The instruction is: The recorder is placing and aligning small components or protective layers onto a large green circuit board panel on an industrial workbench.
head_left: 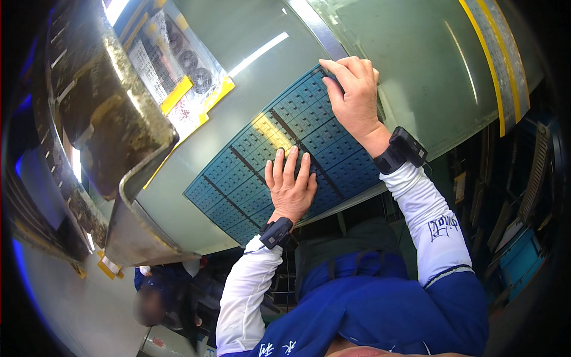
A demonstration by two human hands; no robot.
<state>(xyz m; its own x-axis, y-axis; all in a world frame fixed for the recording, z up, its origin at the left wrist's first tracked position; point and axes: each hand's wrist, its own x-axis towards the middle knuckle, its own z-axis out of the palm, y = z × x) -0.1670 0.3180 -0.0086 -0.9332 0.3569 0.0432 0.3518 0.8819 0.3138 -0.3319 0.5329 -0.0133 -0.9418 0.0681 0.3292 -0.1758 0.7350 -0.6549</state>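
Your largest thing is the pale green worktop (428,77), smooth and glossy, with a big worn metal guard (119,107) rising at its left end. The blue board (253,149) lies flat on the worktop, close to its near edge, crossed by dark strips and a grid of small marks. It looks thin, stiff and fairly light for its width, though its weight is a guess; the yellow glare on its face suggests a slick finish, so it may slide easily on the worktop. Treat the patterned face as easy to scratch, and take hold by opposite edges rather than bending one corner. Beyond the board, toward the worktop's far left, lie taped paper sheets (184,53). Your left hand (291,193) rests flat on the board, fingers slightly spread, gripping nothing. Your right hand (357,98) has thumb and forefinger at the board's far right corner; whether they pinch it, you cannot tell.
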